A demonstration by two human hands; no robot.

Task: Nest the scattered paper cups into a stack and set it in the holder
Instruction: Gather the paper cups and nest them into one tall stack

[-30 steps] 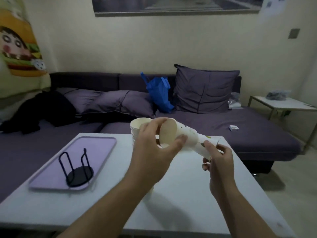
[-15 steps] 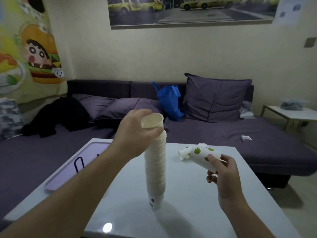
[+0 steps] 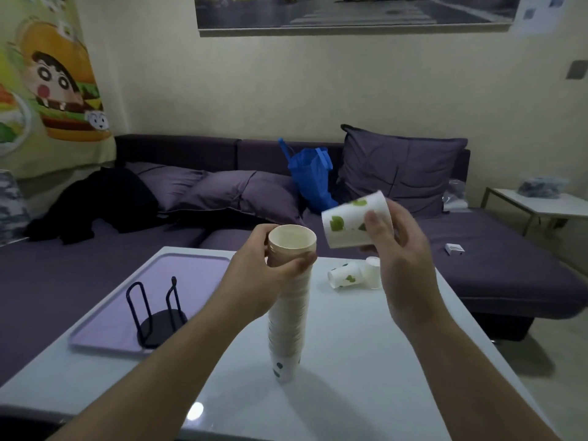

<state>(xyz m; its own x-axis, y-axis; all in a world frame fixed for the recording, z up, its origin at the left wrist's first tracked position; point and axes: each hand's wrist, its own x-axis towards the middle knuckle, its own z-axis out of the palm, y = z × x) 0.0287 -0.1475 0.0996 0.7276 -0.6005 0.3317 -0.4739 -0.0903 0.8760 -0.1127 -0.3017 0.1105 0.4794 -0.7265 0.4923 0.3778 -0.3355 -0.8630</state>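
A tall stack of nested white paper cups (image 3: 288, 316) stands upright on the white table (image 3: 350, 361), its base on the tabletop. My left hand (image 3: 261, 272) grips the stack just below its open top rim. My right hand (image 3: 397, 249) holds a single leaf-printed cup (image 3: 353, 224) tilted on its side, up and to the right of the stack's mouth. Two more cups (image 3: 346, 276) lie on the table behind, one on its side and one partly hidden by my right hand. The black wire cup holder (image 3: 157, 316) stands empty on a lilac tray (image 3: 127, 300) at left.
A purple sofa (image 3: 477, 249) with cushions and a blue bag (image 3: 310, 173) runs behind the table. A small white box (image 3: 454, 248) lies on the sofa seat. A side table (image 3: 541, 202) stands far right.
My right hand has lifted its single cup from low over the table up to beside the top of the stack. My left hand keeps its grip near the stack's rim.
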